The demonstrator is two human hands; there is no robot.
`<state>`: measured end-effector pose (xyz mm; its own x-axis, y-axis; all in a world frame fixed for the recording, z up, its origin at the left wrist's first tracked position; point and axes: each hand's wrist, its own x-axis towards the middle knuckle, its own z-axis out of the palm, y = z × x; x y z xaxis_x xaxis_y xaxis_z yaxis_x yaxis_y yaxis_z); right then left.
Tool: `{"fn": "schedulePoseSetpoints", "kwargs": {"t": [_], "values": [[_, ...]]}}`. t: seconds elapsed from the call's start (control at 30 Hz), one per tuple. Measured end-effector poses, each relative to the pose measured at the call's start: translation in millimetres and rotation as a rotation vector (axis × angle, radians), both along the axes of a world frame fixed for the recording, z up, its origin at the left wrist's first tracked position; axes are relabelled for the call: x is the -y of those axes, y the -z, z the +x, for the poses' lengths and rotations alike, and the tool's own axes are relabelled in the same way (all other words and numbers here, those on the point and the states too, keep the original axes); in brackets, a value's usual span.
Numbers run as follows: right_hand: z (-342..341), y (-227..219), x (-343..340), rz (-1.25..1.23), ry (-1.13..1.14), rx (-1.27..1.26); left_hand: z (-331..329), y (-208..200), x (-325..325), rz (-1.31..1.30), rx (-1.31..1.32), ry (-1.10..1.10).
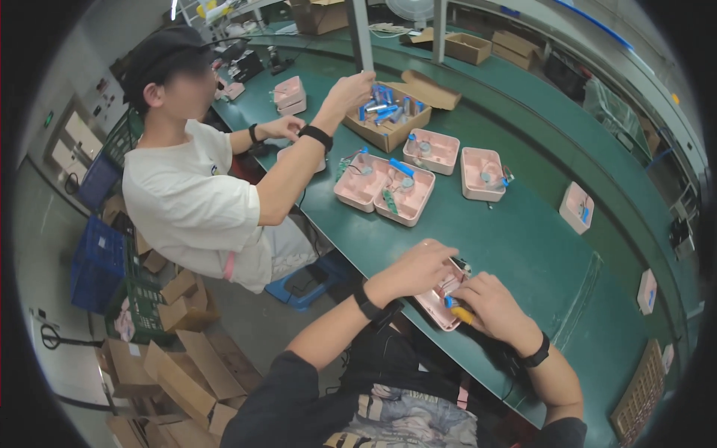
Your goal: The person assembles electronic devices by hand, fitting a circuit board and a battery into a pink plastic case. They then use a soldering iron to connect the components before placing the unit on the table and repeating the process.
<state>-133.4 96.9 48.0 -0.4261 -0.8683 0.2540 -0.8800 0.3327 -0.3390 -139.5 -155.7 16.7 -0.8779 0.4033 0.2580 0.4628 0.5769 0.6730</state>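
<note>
A pink plastic housing (441,310) with wires inside lies at the near edge of the green table in front of me. My left hand (418,267) is closed over its far left part, the fingers bent down onto it. From the right, my right hand (494,302) reaches over the housing with curled fingers, gripping a yellow tool-like piece (461,314); its exact kind is hidden by the hand. A small blue part (449,302) shows beside the yellow piece. A dark bit of circuitry (464,265) sticks out at the housing's far end.
Several pink housings (413,203) with wires and green boards stand farther along the table (515,246). A cardboard box (385,136) holds blue cylindrical cells. At left, a co-worker (198,190) reaches a hand to that box. Cartons (183,381) and a blue stool (302,287) are on the floor.
</note>
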Motion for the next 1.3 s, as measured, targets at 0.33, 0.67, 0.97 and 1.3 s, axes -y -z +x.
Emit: {"fn": "schedulePoseSetpoints", "kwargs": {"t": [0.33, 0.67, 0.97, 1.3], "values": [[-30, 18, -29, -0.328, 0.706, 0.847, -4, -10, -9, 0.149, 0.250, -0.053], [-14, 13, -20, -0.266, 0.247, -0.004, -18, 3, 8, 0.383, 0.501, -0.058], [-5, 16, -9, -0.211, 0.311, 0.015, -9, 1, -2, 0.522, 0.640, -0.070], [-9, 29, -7, -0.278, 0.370, -0.097, 67, -16, -2, -0.020, 0.118, -0.311]]}}
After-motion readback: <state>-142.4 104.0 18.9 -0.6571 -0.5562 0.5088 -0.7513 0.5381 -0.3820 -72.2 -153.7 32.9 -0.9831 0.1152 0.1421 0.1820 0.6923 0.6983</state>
